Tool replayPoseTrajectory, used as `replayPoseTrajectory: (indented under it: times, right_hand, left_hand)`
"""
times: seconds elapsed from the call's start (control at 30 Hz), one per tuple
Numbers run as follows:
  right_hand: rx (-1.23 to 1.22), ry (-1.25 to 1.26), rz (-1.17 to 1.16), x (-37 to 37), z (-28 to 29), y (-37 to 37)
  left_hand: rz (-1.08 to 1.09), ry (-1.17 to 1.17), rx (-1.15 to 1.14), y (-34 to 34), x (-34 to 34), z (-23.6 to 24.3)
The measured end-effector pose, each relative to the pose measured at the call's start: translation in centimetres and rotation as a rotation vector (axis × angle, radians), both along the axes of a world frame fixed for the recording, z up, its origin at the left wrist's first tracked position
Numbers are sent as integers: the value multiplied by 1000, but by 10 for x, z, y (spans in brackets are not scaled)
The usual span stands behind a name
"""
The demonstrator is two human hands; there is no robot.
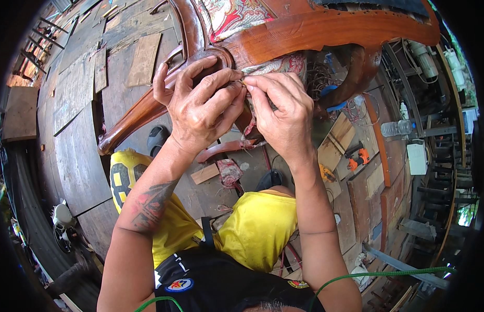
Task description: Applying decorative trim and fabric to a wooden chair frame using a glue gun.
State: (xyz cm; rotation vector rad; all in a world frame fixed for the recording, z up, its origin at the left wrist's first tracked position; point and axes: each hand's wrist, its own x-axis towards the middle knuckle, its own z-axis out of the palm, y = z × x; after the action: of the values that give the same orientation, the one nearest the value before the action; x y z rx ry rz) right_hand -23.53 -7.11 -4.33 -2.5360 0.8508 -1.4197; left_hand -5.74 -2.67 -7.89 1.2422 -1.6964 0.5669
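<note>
A polished reddish-brown wooden chair with carved curves lies tilted in front of me. Red and cream patterned fabric covers part of it, and one curved leg points to the lower left. My left hand rests over the carved frame, its fingers bent and the tips drawn together at the fabric's edge. My right hand pinches with thumb and forefinger at the same spot. The fingertips of both hands meet around a tiny yellowish bit, too small and covered to name.
Loose boards lie on the wooden plank floor. To the right are an orange power tool, a clear plastic bottle and a white box. A patterned fabric scrap lies below my hands. A green cord crosses the lower right.
</note>
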Motion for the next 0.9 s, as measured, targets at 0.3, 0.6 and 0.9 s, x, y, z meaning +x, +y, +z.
replayPoseTrajectory:
  times: [0.3, 0.6, 0.9]
  right_hand:
    - [25, 12, -12, -7, -6, 5]
    - [87, 10, -4, -17, -11, 8]
    - [566, -368, -66, -64, -19, 37]
  left_hand:
    - [11, 3, -1, -2, -1, -3]
    - [15, 27, 39, 1, -4, 1]
    - [-8, 22, 62, 6, -3, 7]
